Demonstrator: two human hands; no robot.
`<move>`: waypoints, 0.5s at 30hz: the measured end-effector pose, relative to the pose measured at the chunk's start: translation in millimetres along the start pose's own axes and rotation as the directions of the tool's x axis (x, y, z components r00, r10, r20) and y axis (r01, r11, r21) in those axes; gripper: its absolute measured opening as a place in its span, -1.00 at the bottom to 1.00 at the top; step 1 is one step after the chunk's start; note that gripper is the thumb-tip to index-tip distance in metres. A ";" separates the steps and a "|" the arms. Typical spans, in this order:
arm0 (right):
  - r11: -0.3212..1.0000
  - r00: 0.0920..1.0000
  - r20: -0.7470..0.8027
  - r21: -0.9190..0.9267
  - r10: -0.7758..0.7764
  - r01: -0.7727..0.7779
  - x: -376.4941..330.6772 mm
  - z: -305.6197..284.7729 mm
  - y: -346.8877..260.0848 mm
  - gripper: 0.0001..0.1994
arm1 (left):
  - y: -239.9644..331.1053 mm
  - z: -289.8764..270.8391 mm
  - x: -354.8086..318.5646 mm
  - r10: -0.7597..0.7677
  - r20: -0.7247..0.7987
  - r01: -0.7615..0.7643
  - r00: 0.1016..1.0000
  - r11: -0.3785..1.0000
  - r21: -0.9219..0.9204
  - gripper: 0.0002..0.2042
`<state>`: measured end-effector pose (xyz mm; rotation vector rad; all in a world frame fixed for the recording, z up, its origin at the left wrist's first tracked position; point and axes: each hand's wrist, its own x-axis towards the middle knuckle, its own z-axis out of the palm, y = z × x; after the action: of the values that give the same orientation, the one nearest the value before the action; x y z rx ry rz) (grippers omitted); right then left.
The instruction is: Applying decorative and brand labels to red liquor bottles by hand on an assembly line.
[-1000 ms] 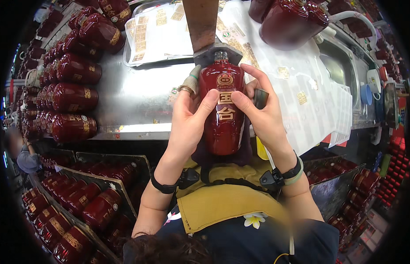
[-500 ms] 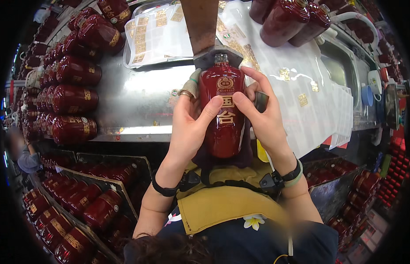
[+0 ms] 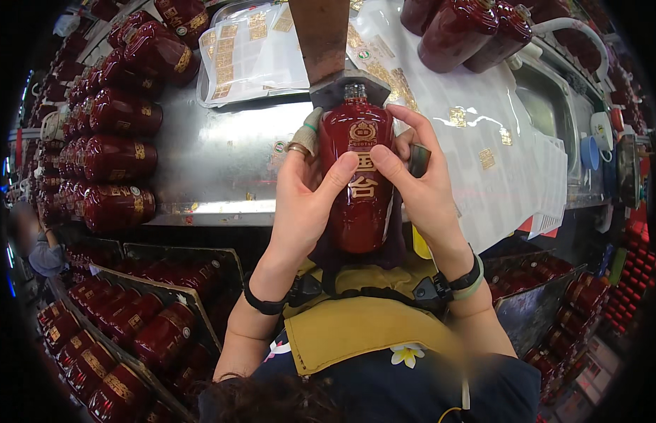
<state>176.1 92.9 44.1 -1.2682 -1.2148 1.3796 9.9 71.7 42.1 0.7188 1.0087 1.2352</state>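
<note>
A dark red glass bottle (image 3: 356,229) with gold lettering and a gold emblem lies in front of me. Its open clear neck points away, against a dark notched block (image 3: 342,86). My left hand (image 3: 300,201) grips its left side, thumb pressed on the lettering; a cloth cover and a ring are on the fingers. From the right, my right hand (image 3: 423,197) holds the bottle too, its thumb on the lettering. A small dark flat piece (image 3: 417,162) sits in the curled fingers of that hand; its kind is unclear. The bottle hides some fingertips.
Several red bottles (image 3: 120,158) lie stacked at the left of the metal bench (image 3: 222,141). A tray (image 3: 201,88) holds gold decal sheets; more lie on white paper (image 3: 476,183) at right. Bottles (image 3: 458,35) stand far right. Crates of bottles (image 3: 162,331) flank me below.
</note>
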 end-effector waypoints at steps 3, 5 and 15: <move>1.000 1.000 -0.002 -0.008 -0.008 0.008 0.1 0.0 1.4 -0.42 | 1.1 1.0 -0.2 0.008 -0.002 -0.008 1.000 1.000 0.001 -0.32; 1.000 1.000 0.007 -0.010 -0.010 0.010 -0.6 -0.6 0.2 -0.43 | 2.2 2.0 -1.6 0.023 0.003 -0.023 1.000 1.000 0.000 -0.33; 0.831 0.883 0.072 -0.308 -0.464 0.462 26.5 -27.0 -42.4 -0.73 | -2.5 11.1 -2.2 0.141 -0.031 -0.137 0.989 0.984 0.114 -0.38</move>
<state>199.9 127.5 82.4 -1.0815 -1.6608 0.8439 21.0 69.9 44.9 0.8668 1.0807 1.3255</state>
